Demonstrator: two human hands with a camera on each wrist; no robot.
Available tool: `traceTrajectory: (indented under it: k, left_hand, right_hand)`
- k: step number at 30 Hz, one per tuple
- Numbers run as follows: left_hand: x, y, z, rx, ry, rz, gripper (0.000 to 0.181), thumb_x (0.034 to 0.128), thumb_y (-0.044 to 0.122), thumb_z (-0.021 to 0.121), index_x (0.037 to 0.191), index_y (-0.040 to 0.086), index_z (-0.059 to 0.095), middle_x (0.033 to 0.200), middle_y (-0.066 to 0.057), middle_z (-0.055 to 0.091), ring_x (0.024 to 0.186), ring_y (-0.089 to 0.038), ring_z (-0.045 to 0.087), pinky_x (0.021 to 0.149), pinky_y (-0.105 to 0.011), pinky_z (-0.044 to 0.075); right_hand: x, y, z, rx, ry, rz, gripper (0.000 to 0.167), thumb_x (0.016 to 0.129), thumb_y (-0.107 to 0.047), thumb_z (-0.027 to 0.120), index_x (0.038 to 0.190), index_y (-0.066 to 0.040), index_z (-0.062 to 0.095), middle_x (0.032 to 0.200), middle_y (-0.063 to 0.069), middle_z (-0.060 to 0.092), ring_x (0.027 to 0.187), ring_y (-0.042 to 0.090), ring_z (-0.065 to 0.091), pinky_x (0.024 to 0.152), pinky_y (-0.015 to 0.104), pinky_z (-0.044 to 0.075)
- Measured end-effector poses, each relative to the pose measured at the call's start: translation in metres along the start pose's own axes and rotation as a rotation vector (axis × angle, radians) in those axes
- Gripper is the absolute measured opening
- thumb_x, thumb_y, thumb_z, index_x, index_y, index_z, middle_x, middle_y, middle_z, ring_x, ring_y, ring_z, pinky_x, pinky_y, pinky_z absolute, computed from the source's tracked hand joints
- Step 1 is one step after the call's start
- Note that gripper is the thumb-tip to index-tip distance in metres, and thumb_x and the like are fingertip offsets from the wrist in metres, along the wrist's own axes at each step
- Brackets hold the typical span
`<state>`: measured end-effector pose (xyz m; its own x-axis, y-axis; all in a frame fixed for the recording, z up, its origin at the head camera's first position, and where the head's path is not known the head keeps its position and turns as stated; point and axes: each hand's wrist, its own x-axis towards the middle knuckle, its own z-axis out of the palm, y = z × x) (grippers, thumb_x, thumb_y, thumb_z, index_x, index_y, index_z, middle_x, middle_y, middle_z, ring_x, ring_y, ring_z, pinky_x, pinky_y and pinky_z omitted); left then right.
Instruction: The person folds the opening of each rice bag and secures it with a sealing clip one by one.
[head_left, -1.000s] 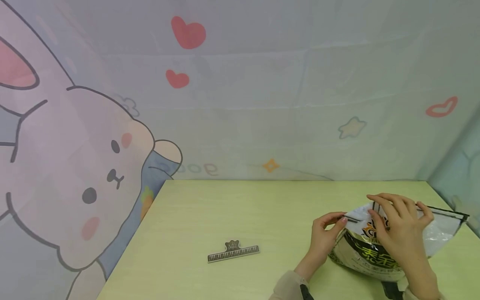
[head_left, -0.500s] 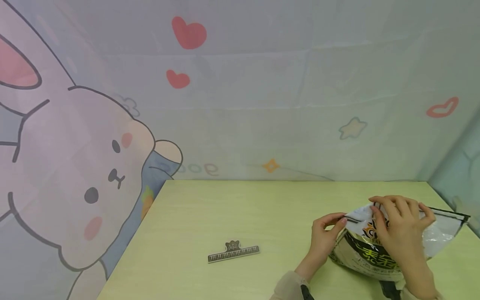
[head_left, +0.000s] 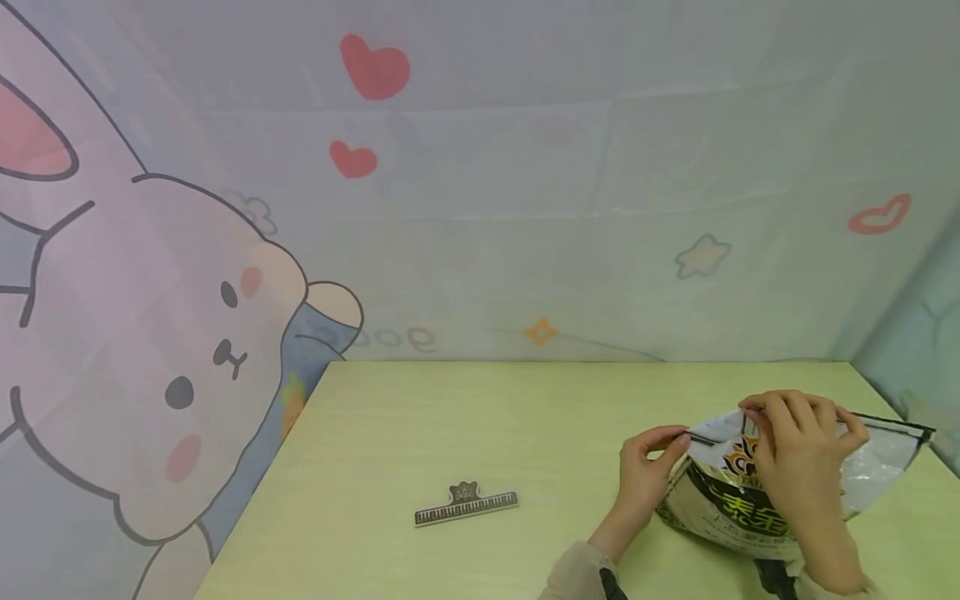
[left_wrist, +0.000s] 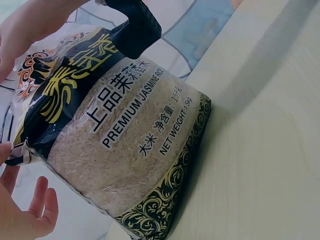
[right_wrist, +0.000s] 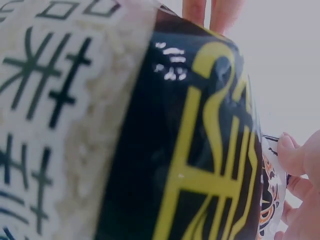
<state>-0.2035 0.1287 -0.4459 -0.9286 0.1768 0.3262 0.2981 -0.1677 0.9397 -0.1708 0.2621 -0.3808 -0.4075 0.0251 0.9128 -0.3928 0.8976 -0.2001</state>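
Pinching the top of a jasmine rice bag (head_left: 738, 517) near the desk's (head_left: 360, 450) right edge, a person's left hand (head_left: 645, 479) and right hand (head_left: 806, 458) seem to be flattening its mouth, with an even, taut fold probably called for next.

Along the tabletop's (head_left: 390, 433) back edge, from the left corner to behind the bag of rice (head_left: 738, 504), a hand could pass freely, as it could down the left edge or between the low clip (head_left: 467, 507) and the left hand (head_left: 649, 471). Toward the right edge, the bulky bag and the right hand (head_left: 804, 458) block the way; a cloth backdrop (head_left: 487, 242) rises beyond the back edge.
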Motion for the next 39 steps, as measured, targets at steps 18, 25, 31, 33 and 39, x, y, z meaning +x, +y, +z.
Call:
traceTrajectory:
  k: [18, 25, 31, 33, 39]
  left_hand:
    - [-0.005, 0.007, 0.004, -0.003, 0.071, -0.019, 0.02, 0.0835, 0.02, 0.061, 0.096, 0.006, 0.069, 0.093, -0.012, 0.068, 0.077, 0.003, 0.053, 0.066, -0.016, 0.044]
    - [-0.006, 0.009, 0.002, 0.024, 0.079, 0.012, 0.021, 0.0833, 0.02, 0.061, 0.097, 0.005, 0.069, 0.095, -0.011, 0.069, 0.08, -0.001, 0.057, 0.071, -0.017, 0.044]
    - [-0.009, 0.012, -0.001, 0.038, 0.064, 0.008, 0.022, 0.0837, 0.02, 0.061, 0.1, 0.007, 0.069, 0.098, -0.009, 0.069, 0.082, -0.004, 0.057, 0.071, -0.018, 0.045]
    - [-0.009, 0.012, -0.002, 0.045, 0.055, 0.005, 0.022, 0.084, 0.019, 0.06, 0.101, 0.008, 0.068, 0.1, -0.008, 0.068, 0.083, -0.004, 0.057, 0.071, -0.018, 0.045]
    - [-0.013, 0.014, -0.007, 0.083, 0.027, 0.019, 0.023, 0.0842, 0.018, 0.06, 0.104, 0.008, 0.067, 0.104, -0.006, 0.067, 0.08, -0.003, 0.057, 0.06, -0.015, 0.047]
  right_hand:
    - [-0.004, -0.001, 0.002, 0.0, 0.019, 0.016, 0.041, 0.096, -0.03, 0.038, 0.079, 0.001, 0.058, 0.082, 0.021, 0.053, 0.083, 0.042, 0.038, 0.085, 0.06, 0.007]
    - [-0.005, 0.002, 0.004, -0.005, 0.034, 0.012, 0.043, 0.096, -0.032, 0.037, 0.078, 0.002, 0.057, 0.083, 0.023, 0.053, 0.082, 0.043, 0.038, 0.085, 0.061, 0.008]
    - [-0.006, 0.003, 0.004, -0.003, 0.034, 0.01, 0.044, 0.095, -0.034, 0.037, 0.079, 0.001, 0.058, 0.083, 0.023, 0.053, 0.082, 0.043, 0.038, 0.084, 0.062, 0.008]
    - [-0.006, 0.003, 0.004, -0.004, 0.031, 0.009, 0.044, 0.095, -0.034, 0.038, 0.079, 0.001, 0.058, 0.083, 0.022, 0.053, 0.082, 0.042, 0.039, 0.084, 0.061, 0.008]
    - [-0.005, 0.003, 0.003, -0.002, 0.032, 0.007, 0.042, 0.095, -0.032, 0.039, 0.08, 0.002, 0.059, 0.082, 0.022, 0.053, 0.081, 0.041, 0.039, 0.085, 0.06, 0.008]
